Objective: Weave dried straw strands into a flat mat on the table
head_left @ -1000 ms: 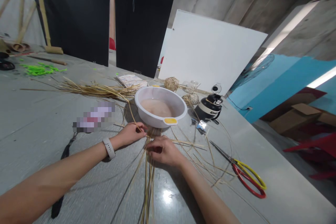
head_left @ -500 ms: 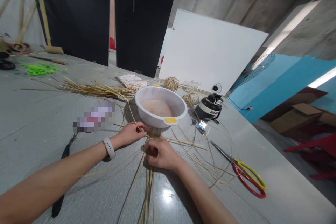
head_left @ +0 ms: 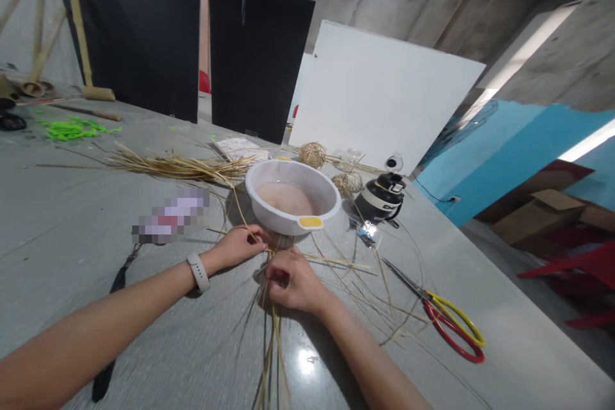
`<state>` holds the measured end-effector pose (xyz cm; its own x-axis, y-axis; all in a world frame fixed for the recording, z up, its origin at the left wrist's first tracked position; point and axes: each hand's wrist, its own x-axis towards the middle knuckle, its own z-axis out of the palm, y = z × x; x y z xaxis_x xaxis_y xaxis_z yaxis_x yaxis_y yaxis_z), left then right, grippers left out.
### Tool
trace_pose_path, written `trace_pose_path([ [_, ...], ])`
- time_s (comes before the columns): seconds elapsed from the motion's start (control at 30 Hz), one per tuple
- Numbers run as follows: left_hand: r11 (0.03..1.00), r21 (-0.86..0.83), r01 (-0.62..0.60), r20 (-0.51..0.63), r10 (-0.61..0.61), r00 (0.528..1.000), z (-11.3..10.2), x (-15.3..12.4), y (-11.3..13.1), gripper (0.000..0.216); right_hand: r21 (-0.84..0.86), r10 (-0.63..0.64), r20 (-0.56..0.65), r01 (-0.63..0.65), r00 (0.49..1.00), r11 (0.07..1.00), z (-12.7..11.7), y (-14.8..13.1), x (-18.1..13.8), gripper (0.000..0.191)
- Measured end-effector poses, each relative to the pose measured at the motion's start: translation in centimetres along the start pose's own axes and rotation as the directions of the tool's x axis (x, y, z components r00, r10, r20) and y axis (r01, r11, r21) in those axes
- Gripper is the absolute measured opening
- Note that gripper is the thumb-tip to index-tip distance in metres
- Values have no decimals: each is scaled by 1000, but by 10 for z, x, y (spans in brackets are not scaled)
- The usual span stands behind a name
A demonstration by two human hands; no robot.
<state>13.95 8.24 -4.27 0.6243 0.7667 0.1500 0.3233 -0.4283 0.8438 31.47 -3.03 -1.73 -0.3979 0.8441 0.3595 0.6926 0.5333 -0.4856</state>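
Note:
Long thin weaving strips (head_left: 275,346), tan and probably rattan or bamboo, cross under my fingers just in front of a white basin (head_left: 269,208). My left hand (head_left: 241,245), a pale watch band on its wrist, pinches one strip close to the crossing. Its fingertips almost meet my right hand (head_left: 293,278), which is curled with its fingers closed on the strips where they cross. Loose ends run toward me and others spread to the right. The basin holds cloudy water and has yellow handle pads. Both hands partly hide the crossing.
A bundle of strips (head_left: 177,166) lies behind left, near a blurred phone-like object (head_left: 170,214) with a black strap. On the right are scissors (head_left: 432,307), a black flask (head_left: 380,195) and small blue-black items (head_left: 368,234). Woven balls (head_left: 312,155) sit behind the basin.
My right hand has shifted very slightly, and the strip ends below it have moved a little. My left hand keeps its pinch. The whole view has tilted slightly.

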Motion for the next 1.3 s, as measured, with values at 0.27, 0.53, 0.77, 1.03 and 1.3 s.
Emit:
trace_pose_path([
  [0.27,1000,-4,-19,-2,19,1000,0,0,-1,27,157,-9,-66,20,998,987,-2,2,0,14],
  [0.53,1000,-13,-14,5,14,1000,0,0,0,26,158,95,-34,-89,995,984,-9,1,-1,16],
  [0.77,1000,-17,-2,14,2,1000,0,0,-2,27,-34,51,-43,-53,998,998,-1,1,-2,25],
  [1.03,1000,-11,1,-4,-1,1000,1,0,0,28,-334,-36,-164,-21,986,942,4,8,-5,18],
  [1.3,1000,-11,4,-2,-4,1000,0,-1,4,30,-527,-2,-193,-102,981,844,1,10,-2,9],
])
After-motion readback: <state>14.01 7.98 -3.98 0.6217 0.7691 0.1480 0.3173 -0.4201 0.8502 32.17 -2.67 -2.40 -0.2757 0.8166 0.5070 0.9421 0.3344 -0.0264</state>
